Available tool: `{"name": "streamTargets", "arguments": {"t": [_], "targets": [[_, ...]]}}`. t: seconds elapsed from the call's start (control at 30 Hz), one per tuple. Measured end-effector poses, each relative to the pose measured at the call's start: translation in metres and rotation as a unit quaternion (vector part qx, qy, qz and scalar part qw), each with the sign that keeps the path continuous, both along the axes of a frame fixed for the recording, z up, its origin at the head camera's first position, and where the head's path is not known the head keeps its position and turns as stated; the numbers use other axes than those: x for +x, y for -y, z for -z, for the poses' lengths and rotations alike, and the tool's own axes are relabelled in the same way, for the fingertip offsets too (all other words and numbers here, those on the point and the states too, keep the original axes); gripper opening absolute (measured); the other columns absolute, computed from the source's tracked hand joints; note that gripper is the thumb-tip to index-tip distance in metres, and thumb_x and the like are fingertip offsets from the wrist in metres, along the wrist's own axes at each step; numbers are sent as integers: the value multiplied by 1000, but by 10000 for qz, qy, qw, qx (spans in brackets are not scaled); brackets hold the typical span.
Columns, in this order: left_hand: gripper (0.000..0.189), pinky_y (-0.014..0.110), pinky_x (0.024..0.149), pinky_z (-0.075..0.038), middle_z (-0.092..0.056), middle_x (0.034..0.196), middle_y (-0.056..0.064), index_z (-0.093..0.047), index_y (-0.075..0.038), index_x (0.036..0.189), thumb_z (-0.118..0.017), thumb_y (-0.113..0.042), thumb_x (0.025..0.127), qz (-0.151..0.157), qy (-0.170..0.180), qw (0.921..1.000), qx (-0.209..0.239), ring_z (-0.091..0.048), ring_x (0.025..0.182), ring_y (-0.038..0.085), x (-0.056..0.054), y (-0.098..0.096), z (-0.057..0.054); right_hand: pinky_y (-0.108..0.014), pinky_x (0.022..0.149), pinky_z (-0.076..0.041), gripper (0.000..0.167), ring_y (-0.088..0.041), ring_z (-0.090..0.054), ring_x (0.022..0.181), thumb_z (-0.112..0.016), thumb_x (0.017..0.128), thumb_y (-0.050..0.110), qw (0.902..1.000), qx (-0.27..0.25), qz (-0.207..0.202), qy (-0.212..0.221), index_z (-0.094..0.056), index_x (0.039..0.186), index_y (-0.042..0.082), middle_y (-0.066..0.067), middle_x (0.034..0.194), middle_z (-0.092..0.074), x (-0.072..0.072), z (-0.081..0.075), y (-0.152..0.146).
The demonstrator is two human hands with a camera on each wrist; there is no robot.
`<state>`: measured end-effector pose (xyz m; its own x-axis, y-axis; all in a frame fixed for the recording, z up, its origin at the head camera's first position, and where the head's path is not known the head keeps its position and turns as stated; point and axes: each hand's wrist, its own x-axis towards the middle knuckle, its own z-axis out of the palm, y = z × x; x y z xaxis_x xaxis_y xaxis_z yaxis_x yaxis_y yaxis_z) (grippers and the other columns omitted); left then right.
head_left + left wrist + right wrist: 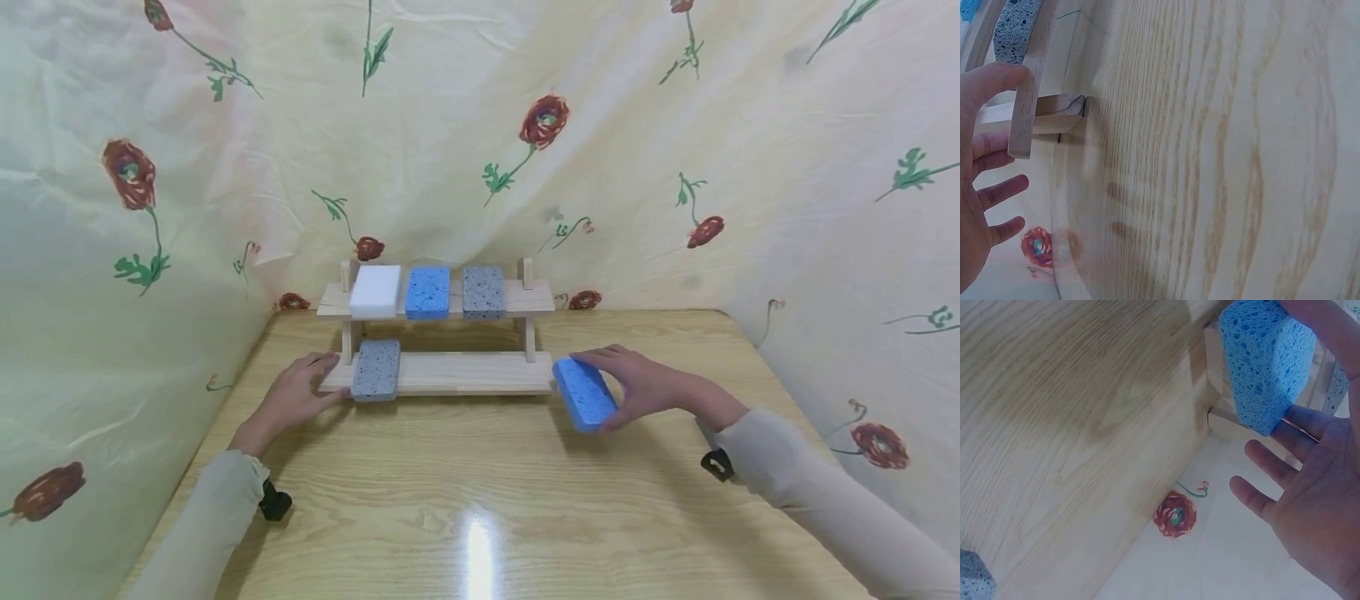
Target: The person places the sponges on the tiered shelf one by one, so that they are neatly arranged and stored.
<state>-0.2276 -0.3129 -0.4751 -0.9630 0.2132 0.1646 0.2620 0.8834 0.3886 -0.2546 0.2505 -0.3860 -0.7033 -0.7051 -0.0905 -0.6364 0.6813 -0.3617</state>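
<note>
My right hand [645, 383] pinches a blue sponge [585, 394] between thumb and fingers, tilted, just off the right end of the lower shelf board. In the right wrist view its pitted face [1263, 362] shows close up, with the other fingers spread. My left hand [296, 392] grips the left end of the two-tier wooden shelf [472, 372], thumb on the front edge [1024, 106] and fingers behind. Beside that thumb a grey speckled sponge [377, 370] lies on the lower board. Along the upper board sit a white sponge [376, 291], another blue sponge [428, 293] and another grey sponge [483, 292].
The shelf stands toward the back of a wood-grain table [420, 492]. A flower-print cloth [450, 150] hangs behind it and along both sides. Another grey sponge [974, 578] lies on the table to the right, mostly hidden by my right forearm in the head view.
</note>
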Motion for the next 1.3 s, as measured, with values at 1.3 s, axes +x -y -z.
{"name": "streamTargets", "arguments": {"t": [1.3], "targets": [[74,64,113,-39,-52,149,23,-52,1,146,-73,-45,91,91,-116,9999,27,-47,136,47,1,0,-1,-62,99,-49,111,-41,-45,134,-90,71,50,9986,-450,-251,-128,-36,157,5,-21,152,-47,-1,-3,41]]}}
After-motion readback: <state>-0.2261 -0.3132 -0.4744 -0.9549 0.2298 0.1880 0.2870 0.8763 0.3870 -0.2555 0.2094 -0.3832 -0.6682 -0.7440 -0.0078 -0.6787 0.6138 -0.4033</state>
